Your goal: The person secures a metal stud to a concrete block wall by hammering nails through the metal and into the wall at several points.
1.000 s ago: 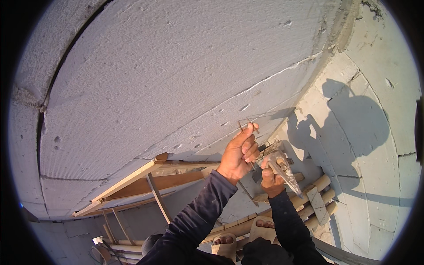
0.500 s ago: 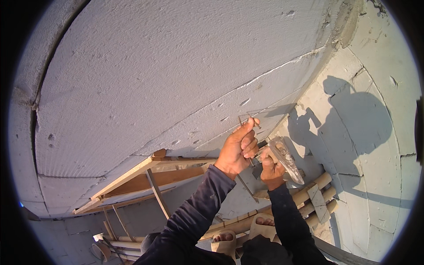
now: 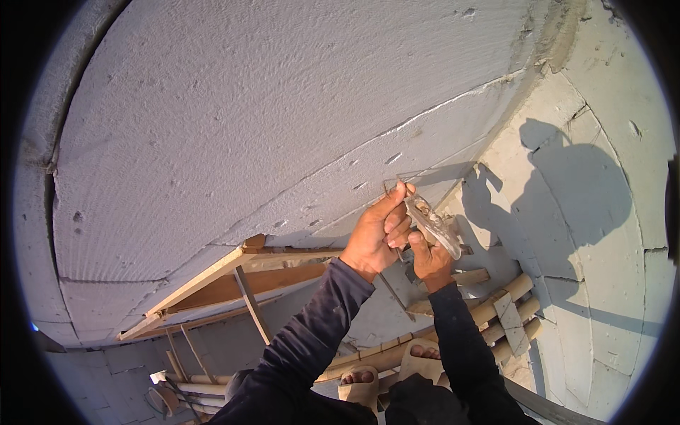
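My left hand (image 3: 375, 237) is closed in a pinch against the pale block wall, near its lower joint. Thin metal nails (image 3: 387, 186) stick out past its thumb and fingertips; most of their length is hidden in the fist. My right hand (image 3: 432, 263) is wrapped round a hammer (image 3: 433, 228) with a broad, whitish, mortar-crusted head. That head is up beside the left fingertips and overlaps them in view, so I cannot tell whether it touches the nails. The handle is mostly hidden behind my right hand.
A wooden frame (image 3: 202, 283) leans along the wall at the lower left. My sandalled feet (image 3: 360, 386) stand on bamboo poles (image 3: 496, 304) tied as scaffolding. A block side wall (image 3: 602, 269) rises at the right, with my shadow (image 3: 574, 191) on it.
My right hand has swung the hammer up and to the left, bringing its head to the left fingertips. My left hand has stayed nearly in place.
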Demonstrator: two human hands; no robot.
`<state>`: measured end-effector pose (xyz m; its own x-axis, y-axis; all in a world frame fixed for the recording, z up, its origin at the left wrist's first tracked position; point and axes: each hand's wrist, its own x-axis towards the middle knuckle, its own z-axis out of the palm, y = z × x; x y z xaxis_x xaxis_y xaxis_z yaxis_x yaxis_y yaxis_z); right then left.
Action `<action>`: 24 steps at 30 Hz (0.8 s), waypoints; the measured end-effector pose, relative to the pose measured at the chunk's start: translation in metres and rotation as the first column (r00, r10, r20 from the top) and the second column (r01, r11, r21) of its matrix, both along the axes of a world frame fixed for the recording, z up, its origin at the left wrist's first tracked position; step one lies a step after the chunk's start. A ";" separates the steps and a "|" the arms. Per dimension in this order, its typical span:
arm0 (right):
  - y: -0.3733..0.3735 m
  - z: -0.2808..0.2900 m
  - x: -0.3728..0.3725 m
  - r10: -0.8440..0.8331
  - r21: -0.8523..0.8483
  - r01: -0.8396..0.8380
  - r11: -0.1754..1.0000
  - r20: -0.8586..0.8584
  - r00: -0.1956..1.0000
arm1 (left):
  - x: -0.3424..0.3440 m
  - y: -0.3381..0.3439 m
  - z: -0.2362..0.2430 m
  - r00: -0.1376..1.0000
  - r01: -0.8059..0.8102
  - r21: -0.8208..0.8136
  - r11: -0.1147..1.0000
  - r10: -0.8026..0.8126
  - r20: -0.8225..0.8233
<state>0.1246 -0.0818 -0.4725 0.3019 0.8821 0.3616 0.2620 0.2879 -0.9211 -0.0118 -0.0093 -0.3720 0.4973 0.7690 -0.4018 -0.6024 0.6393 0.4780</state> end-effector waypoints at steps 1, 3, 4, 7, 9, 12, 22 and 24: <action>0.002 0.006 0.000 0.002 -0.048 -0.004 0.999 -0.025 1.000 | 0.001 0.001 0.001 1.000 0.006 0.001 1.000 -0.006 -0.003; -0.008 0.003 0.003 0.023 -0.081 -0.038 0.996 -0.178 0.984 | 0.002 0.000 0.003 1.000 0.013 -0.002 1.000 -0.013 -0.011; -0.004 0.004 0.006 0.017 0.066 -0.010 0.998 -0.095 0.995 | 0.001 0.000 0.003 1.000 0.012 0.002 1.000 -0.012 -0.010; 0.003 0.010 -0.001 -0.058 0.090 0.054 0.995 0.051 0.997 | -0.001 0.002 0.001 1.000 0.010 0.005 1.000 -0.010 0.000; 0.009 0.028 -0.005 -0.035 0.039 0.036 0.999 -0.007 0.999 | -0.002 0.003 0.000 1.000 0.004 -0.004 1.000 -0.004 -0.007; 0.007 0.010 0.001 0.058 0.130 -0.040 0.991 -0.134 0.989 | 0.003 0.005 0.005 1.000 -0.004 0.003 1.000 0.004 -0.005; 0.008 0.007 -0.010 -0.027 0.026 0.029 0.999 -0.066 0.997 | 0.000 0.007 0.004 0.998 0.017 0.017 1.000 -0.016 -0.054; 0.006 0.024 -0.013 -0.029 -0.072 0.017 0.997 -0.171 0.985 | -0.002 0.007 0.003 0.997 0.021 0.012 1.000 -0.020 -0.080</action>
<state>0.1112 -0.0756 -0.4482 0.3749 0.8954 0.2403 0.1045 0.2168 -0.9706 -0.0140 -0.0024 -0.3687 0.4793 0.7645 -0.4311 -0.5491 0.6444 0.5322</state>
